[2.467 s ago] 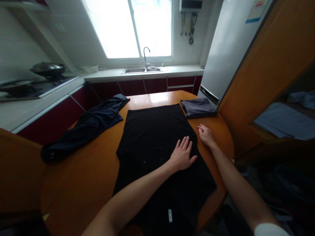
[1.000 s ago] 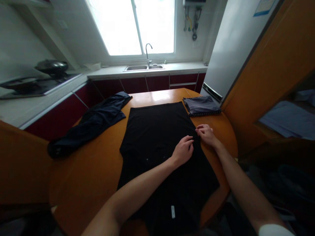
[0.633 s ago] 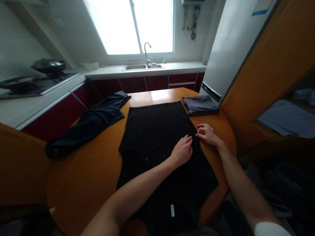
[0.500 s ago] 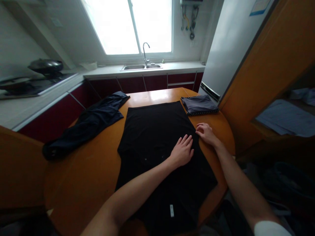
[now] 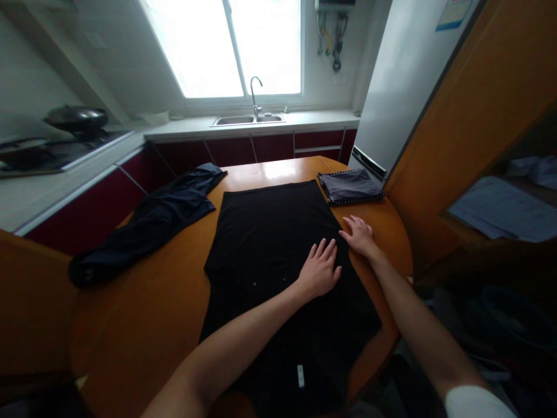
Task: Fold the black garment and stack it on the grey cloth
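A black shirt (image 5: 270, 232) lies spread flat on the wooden table (image 5: 148, 313), its small white label (image 5: 300, 375) showing near me. My left hand (image 5: 319, 268) rests on the cloth right of its middle, fingers stretched out and palm down, holding nothing. At the shirt's right edge is my right hand (image 5: 359, 235), fingers apart; the thumb touches or nearly touches the cloth and the rest of the hand is over the bare wood.
Dark blue clothing (image 5: 161, 215) lies crumpled along the table's left side. A folded grey garment with a dotted border (image 5: 351, 186) sits at the back right. Beyond are a sink (image 5: 237, 120), a stove with a wok (image 5: 76, 118), and a fridge (image 5: 391, 87).
The fingers of my right hand have straightened and spread at the shirt's edge. My left hand stays on the cloth. The whole view has shifted slightly.
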The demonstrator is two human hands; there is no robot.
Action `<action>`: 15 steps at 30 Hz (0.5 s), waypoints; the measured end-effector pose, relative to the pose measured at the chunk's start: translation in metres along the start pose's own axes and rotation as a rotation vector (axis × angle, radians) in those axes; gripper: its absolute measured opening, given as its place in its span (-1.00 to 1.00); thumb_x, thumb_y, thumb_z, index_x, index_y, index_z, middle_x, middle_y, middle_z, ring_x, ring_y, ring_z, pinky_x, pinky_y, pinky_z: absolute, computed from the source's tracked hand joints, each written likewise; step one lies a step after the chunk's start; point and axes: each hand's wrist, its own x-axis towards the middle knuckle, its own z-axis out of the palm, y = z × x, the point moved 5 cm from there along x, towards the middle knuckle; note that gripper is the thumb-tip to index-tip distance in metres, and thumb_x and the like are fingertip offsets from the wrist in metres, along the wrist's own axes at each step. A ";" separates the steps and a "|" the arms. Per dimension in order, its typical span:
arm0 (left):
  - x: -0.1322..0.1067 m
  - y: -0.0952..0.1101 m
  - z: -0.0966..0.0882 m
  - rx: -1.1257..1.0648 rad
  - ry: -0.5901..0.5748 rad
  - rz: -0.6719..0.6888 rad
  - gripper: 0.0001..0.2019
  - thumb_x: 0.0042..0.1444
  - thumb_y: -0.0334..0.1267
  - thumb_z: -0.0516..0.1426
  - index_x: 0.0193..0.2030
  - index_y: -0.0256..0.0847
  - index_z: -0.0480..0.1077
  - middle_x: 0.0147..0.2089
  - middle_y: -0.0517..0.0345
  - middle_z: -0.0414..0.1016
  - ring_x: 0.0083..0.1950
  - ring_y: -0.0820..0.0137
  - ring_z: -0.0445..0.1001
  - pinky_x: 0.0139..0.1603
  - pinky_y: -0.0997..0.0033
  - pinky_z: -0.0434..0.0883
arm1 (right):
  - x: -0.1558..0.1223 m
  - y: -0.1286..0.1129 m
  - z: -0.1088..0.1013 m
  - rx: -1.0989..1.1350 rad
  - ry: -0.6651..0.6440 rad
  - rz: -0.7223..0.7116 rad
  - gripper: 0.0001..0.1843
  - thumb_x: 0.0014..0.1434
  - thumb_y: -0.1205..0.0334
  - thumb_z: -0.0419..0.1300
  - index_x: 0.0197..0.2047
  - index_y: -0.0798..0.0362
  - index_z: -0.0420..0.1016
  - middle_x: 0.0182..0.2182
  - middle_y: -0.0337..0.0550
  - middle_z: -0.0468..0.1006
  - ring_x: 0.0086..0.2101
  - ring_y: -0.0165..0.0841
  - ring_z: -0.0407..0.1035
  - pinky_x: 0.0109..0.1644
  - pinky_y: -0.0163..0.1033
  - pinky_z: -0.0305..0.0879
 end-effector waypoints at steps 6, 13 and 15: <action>0.000 -0.005 -0.001 -0.021 0.018 -0.105 -0.39 0.34 -0.01 -0.01 0.43 -0.26 0.12 0.55 -0.17 -0.15 0.54 0.02 -0.16 0.47 -0.01 -0.02 | 0.005 0.016 -0.001 0.016 0.061 0.059 -0.44 0.17 -0.05 0.27 0.17 0.03 0.49 0.24 0.10 0.39 0.23 -0.02 0.24 0.29 0.11 0.12; 0.001 -0.007 0.000 -0.066 0.051 -0.115 -0.44 0.34 -0.04 0.02 0.40 -0.21 0.17 0.52 -0.17 -0.03 0.53 0.04 -0.11 0.47 -0.04 0.00 | 0.005 0.025 -0.007 0.081 0.131 0.066 -0.63 0.18 0.05 0.23 0.00 0.02 0.59 0.14 0.03 0.51 0.15 -0.08 0.34 0.24 0.06 0.23; 0.002 -0.008 -0.003 -0.097 0.070 -0.123 -0.47 0.34 -0.08 0.03 0.39 -0.23 0.20 0.50 -0.16 0.04 0.52 0.06 -0.05 0.46 -0.05 0.02 | 0.006 0.027 -0.008 0.117 0.147 0.078 -0.67 0.23 0.11 0.14 -0.03 0.02 0.60 0.11 0.02 0.54 0.12 -0.10 0.37 0.24 0.05 0.23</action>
